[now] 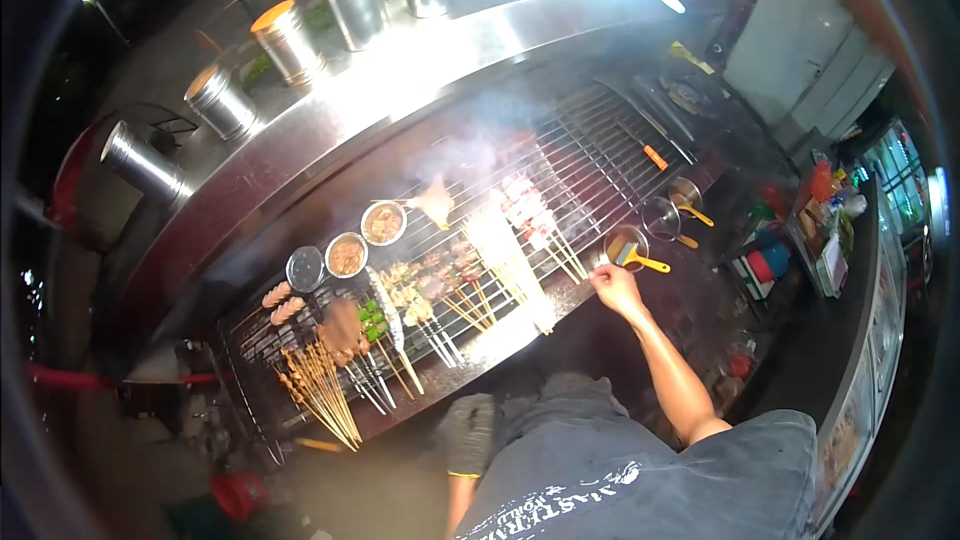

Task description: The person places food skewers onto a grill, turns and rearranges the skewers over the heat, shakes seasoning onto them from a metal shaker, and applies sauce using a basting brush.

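My right hand (616,288) is bare and reaches to the front edge of the grill, beside the handle ends of the meat skewers (528,210). Its fingertips are pinched together; whatever they hold, if anything, I cannot make out. Just right of it, a yellow-handled brush (640,259) rests in a round bowl (622,240). My left hand (470,435), in a grey glove, is low in front of my body, apart from the grill, its fingers not distinguishable. Pale, brightly lit skewers (495,240) lie left of the meat skewers on the grill grate (590,130).
Farther left on the grill are brown skewers (318,390), green vegetable skewers (373,320), sausages (287,310) and bowls of food (346,255). Smoke rises at the middle. Metal canisters (290,43) line the steel ledge (400,65). More brushes and bowls (686,195) stand at right.
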Demonstrator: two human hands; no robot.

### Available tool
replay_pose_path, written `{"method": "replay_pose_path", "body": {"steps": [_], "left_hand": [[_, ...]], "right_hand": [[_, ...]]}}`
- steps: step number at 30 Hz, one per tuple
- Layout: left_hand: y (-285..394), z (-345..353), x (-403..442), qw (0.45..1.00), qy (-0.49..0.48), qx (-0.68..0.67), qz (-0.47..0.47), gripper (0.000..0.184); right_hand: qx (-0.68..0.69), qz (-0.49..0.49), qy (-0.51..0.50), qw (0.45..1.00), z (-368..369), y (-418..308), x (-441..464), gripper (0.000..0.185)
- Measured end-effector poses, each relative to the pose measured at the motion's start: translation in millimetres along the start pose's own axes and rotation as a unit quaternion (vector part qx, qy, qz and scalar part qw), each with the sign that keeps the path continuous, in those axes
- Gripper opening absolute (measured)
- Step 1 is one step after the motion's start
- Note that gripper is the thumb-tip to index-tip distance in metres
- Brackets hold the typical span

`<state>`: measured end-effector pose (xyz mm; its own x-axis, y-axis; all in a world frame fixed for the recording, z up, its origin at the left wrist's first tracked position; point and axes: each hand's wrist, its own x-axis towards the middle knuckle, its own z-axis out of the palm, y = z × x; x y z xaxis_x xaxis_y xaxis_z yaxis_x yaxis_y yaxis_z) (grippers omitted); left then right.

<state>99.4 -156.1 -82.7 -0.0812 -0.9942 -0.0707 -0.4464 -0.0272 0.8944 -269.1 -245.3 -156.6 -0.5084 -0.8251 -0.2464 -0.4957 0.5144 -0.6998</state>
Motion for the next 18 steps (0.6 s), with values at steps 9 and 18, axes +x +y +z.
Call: {"method": "replay_pose_path", "body": {"steps": [9, 18], "left_hand": [[81.5, 123.4, 1.0, 0.988, -0.075, 0.083, 0.104, 0.015], [96.9, 172.0, -14.9, 0.978, -0.114, 0.169, 0.050, 0.021]], "right_hand": [[0.150, -0.126, -0.093, 0.976, -28.5, -27.2, 55.5, 0.017], [0.171, -0.125, -0.170, 0.962, -8.3, 11.0, 53.4, 0.022]]}}
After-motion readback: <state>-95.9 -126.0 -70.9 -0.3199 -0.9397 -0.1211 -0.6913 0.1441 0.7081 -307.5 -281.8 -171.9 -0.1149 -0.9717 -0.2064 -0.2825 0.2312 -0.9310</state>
